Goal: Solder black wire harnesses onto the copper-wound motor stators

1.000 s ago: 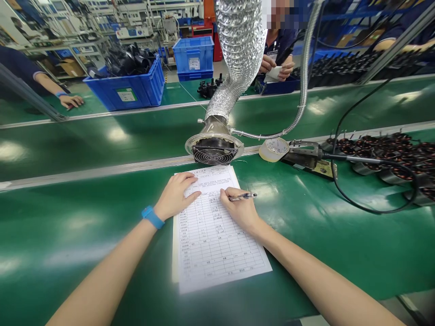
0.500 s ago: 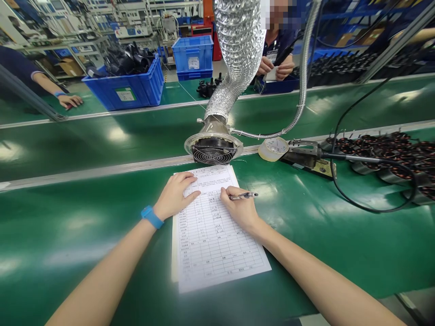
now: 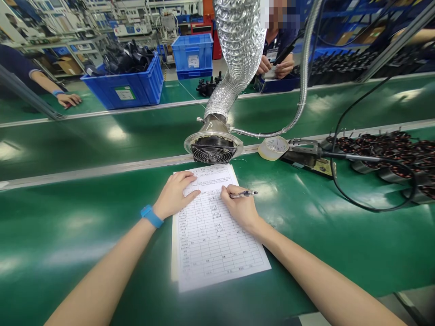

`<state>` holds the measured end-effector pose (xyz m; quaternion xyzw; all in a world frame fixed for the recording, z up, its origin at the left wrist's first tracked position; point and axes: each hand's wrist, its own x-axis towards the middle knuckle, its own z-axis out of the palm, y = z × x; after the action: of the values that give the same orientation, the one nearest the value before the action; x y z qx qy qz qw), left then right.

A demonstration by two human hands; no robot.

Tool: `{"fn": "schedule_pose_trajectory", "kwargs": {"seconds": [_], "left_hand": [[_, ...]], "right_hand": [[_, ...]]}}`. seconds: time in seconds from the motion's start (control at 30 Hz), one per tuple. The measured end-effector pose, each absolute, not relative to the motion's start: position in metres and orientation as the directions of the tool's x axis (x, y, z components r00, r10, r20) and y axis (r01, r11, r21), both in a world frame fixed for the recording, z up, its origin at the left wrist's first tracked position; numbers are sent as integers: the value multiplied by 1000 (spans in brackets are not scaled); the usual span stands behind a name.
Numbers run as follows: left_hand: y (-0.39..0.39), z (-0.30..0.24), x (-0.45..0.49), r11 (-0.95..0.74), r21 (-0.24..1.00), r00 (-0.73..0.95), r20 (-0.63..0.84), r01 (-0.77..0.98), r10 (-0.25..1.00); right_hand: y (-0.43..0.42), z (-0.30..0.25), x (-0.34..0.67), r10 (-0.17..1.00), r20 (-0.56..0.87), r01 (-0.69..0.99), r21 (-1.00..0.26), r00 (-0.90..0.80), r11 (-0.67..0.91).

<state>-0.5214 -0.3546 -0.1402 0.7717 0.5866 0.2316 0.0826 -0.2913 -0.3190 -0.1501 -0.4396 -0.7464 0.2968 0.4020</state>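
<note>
Right hand point(image 3: 239, 209) grips a pen point(image 3: 245, 194) over a printed form point(image 3: 220, 258) — left hand point(image 3: 175, 195) lies open and flat, pinning the sheet.
The form sits on the green belt point(image 3: 68, 244), just below a round fan duct point(image 3: 213, 151) — a roll of tape point(image 3: 273, 148) lies beside the duct, and a blue wristband point(image 3: 152, 216) circles the left wrist.

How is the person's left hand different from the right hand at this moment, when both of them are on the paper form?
The left hand lies flat on the printed form and holds nothing, while the right hand is curled around a pen. The left wrist wears a blue wristband, but the right wrist is bare. Both hands are ungloved and rest on the same form.
</note>
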Motion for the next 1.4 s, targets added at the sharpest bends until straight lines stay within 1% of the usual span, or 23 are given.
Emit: {"fn": "schedule_pose_trajectory", "kwargs": {"seconds": [0.37,0.47,0.6,0.77,0.93,1.13,1.27,1.4], "left_hand": [[-355,-139,-521,-293,402,200,256,867,946],[-354,-138,-521,-296,400,204,256,868,945],[-354,-138,-521,-294,390,213,238,873,948],[-352,-141,-522,-309,383,218,263,871,940],[-352,-142,-522,-298,387,209,256,872,944],[-353,-141,-521,-302,400,204,268,866,941],[-354,-138,-520,-293,416,203,247,861,947],[-354,-137,-520,-301,416,204,260,858,944]], "right_hand": [[-318,-152,-290,887,351,434,-778,-300,455],[-319,-149,-291,909,323,426,-806,-265,411],[-322,-136,-288,940,246,402,-856,-237,326],[-332,-127,-279,921,193,420,-845,-338,331],[-339,-140,-279,941,189,376,-881,-282,289],[-338,-149,-284,923,259,402,-842,-283,360],[-337,-149,-284,915,269,433,-817,-300,381],[-337,-148,-284,902,294,472,-776,-317,419]]}}
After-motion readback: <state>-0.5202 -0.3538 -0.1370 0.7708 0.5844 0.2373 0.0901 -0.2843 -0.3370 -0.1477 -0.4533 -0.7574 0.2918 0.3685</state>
